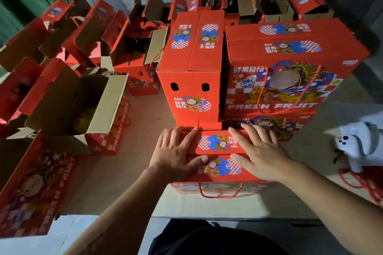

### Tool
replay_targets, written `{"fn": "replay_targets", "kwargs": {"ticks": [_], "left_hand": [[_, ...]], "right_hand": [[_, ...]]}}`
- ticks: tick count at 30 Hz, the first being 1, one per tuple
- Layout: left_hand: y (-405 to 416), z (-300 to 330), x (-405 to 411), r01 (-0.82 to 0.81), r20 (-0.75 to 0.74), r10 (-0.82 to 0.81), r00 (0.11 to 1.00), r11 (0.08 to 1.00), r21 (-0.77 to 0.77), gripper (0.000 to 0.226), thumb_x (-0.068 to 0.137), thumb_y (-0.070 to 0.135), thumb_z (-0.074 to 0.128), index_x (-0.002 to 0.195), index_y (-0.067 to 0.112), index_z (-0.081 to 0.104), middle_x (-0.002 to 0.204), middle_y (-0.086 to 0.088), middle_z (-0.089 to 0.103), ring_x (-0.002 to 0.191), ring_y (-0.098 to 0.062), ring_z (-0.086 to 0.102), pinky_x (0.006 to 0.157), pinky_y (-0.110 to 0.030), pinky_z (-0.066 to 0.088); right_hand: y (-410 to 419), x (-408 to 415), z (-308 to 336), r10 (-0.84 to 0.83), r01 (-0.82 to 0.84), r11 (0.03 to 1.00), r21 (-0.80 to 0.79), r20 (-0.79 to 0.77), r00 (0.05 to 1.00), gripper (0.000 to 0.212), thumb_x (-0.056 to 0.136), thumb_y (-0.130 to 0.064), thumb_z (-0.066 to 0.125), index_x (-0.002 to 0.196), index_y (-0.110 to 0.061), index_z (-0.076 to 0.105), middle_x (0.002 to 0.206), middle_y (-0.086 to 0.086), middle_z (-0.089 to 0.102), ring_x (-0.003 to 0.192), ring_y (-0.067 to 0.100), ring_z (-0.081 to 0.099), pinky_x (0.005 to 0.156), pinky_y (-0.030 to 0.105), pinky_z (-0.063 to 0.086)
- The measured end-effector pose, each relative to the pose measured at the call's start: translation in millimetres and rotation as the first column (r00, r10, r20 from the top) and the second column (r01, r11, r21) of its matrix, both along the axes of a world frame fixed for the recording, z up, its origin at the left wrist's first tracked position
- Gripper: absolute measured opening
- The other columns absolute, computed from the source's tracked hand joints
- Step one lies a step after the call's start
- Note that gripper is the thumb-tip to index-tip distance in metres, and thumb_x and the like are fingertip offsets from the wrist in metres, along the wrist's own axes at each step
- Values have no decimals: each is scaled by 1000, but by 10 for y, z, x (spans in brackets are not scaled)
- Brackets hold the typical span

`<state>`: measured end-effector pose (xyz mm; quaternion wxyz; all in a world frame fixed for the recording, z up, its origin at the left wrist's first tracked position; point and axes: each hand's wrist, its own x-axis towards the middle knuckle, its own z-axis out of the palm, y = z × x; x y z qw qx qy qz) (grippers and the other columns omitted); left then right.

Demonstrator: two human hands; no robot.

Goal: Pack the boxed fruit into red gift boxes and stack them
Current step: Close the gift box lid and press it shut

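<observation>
Nearest the person, at centre front: one red gift box [217, 157], closed, lying on a pale cardboard sheet [149, 114] with its long axis running left to right and its red cord handle [220, 191] hanging down the near face. Left hand [176, 151]: flat, fingers straight, pressing the left part of the two top flaps, thumb on the near flap. Right hand [259, 153]: likewise flat and spread, pressing the right part; neither grip curls round anything. Both hands sit directly on top of the box, about equally near, so a lift would likely call for each to slide outward to the short ends. Directly behind, touching or just beside: an upright closed box [190, 64] standing on end, and to its right a stack of closed boxes [290, 68] marked FRESH FRUIT, the likely destination, lying forward and right of the hands. Left: an open box with brown flaps [83, 99], yellow fruit packs dimly visible inside. Further back: rows of open, unfilled boxes [124, 27]. Far right: a white cloth item [356, 147], identity unclear.
</observation>
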<state>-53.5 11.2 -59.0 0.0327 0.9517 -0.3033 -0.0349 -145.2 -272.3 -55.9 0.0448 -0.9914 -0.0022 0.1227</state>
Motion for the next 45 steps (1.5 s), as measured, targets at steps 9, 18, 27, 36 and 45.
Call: {"fn": "replay_targets", "kwargs": {"ticks": [9, 18, 27, 36, 45], "left_hand": [[-109, 31, -391, 140, 20, -138, 990, 977, -161, 81, 100, 80, 28, 166, 33, 25, 175, -1, 18, 161, -28, 13, 132, -45, 4], [-81, 25, -351, 203, -111, -201, 973, 979, 13, 128, 77, 99, 38, 167, 23, -12, 173, 3, -21, 159, -24, -25, 129, -45, -17], [-117, -62, -408, 190, -137, -178, 975, 978, 88, 122, 78, 99, 21, 163, 25, -24, 169, 3, -32, 156, -23, -33, 128, -43, -18], [-140, -109, -483, 214, -36, -216, 976, 975, -52, 126, 76, 101, 39, 169, 22, 6, 176, -1, 1, 163, -28, -1, 131, -56, 6], [-116, -70, -446, 52, -42, -78, 996, 900, -433, 87, 95, 80, 42, 162, 25, 37, 173, 3, 26, 159, -20, 22, 130, -36, 8]], "right_hand": [[34, -117, 162, 25, -33, 989, 142, 61, 998, 91, 86, -86, 6, 161, -40, -14, 170, -7, -21, 156, 12, -21, 122, 30, -21], [20, -113, 121, 6, -11, 981, 195, 28, 1000, 93, 91, -82, 19, 162, -33, -16, 166, -9, -32, 150, 9, -34, 124, 36, -14], [31, -127, -17, -65, 60, 990, 130, 41, 997, 91, 89, -83, 15, 162, -34, -11, 171, -10, -12, 157, 15, -16, 127, 46, 7], [-44, 40, 111, -193, 196, 980, -37, 67, 979, 87, 74, -97, 29, 128, -31, 50, 132, -2, 48, 128, 28, 38, 102, 45, 32], [-174, -74, 164, -390, 377, 827, 418, -57, 919, 78, 88, -75, 55, 154, -39, 33, 160, -1, 34, 143, 24, 37, 113, 46, 36]]}}
